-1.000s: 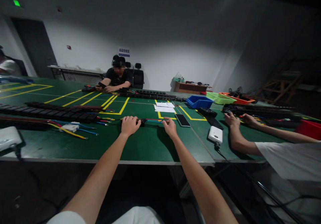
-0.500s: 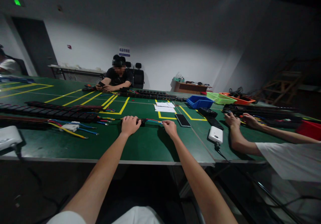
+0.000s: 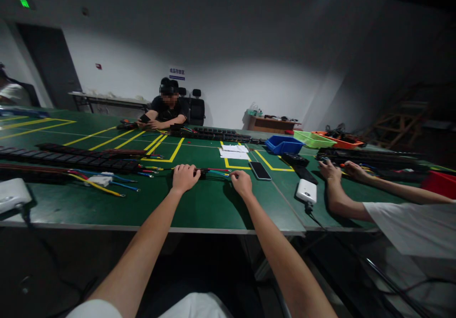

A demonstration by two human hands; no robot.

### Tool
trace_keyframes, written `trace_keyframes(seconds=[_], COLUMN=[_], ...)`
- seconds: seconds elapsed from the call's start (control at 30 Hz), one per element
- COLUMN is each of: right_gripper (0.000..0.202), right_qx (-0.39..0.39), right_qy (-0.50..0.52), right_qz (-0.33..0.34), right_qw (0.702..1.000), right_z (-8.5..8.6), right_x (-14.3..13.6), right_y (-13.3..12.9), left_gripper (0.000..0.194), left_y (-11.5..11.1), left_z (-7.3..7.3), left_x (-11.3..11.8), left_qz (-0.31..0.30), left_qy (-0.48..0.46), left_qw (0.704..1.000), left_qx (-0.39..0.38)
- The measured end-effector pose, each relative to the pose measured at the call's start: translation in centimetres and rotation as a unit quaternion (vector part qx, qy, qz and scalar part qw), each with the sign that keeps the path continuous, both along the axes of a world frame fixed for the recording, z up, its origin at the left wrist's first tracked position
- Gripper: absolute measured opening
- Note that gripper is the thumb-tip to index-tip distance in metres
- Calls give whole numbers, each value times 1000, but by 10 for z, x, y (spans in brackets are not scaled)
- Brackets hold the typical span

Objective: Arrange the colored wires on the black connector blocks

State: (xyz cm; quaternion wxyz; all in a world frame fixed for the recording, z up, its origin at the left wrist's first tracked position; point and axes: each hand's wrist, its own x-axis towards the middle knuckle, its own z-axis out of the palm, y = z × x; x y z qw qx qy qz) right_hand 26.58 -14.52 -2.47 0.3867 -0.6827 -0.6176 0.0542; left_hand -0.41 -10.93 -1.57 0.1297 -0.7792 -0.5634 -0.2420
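Note:
My left hand is closed over a dark cable bundle lying on the green table, and the palm hides part of it. From the bundle's right end come a red wire and a blue wire, their tips slightly apart. At those tips is my right hand, thumb and fingers pinched together. Whether the pinch grips a wire end is too small to make out. A phone lies flat just right of that hand. White papers are behind it.
To the left lie long black ribbed strips and loose wires with ring lugs. A blue bin, a green basket and a white device stand rightward. A co-worker's hands work at right; another person sits opposite.
The red and blue wire ends, close together at my right fingertips before, now stand apart, with the red tip above the blue. My left hand has stayed in place.

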Motion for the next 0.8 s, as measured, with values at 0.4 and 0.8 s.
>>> trace_keyframes(seconds=[0.4,0.8], right_gripper=[25,36], right_qx=[-51,-4], right_qy=[-47,-14], right_qz=[13,14], right_qw=[998,1000], right_z=[-1,-6], right_x=[0,3], right_y=[0,4], left_gripper=[35,35], left_y=[1,1], left_z=[1,1], left_x=[-2,-2], left_qz=[-10,-16], left_qy=[-2,-10], left_qw=[1000,1000], left_qx=[-16,-21])
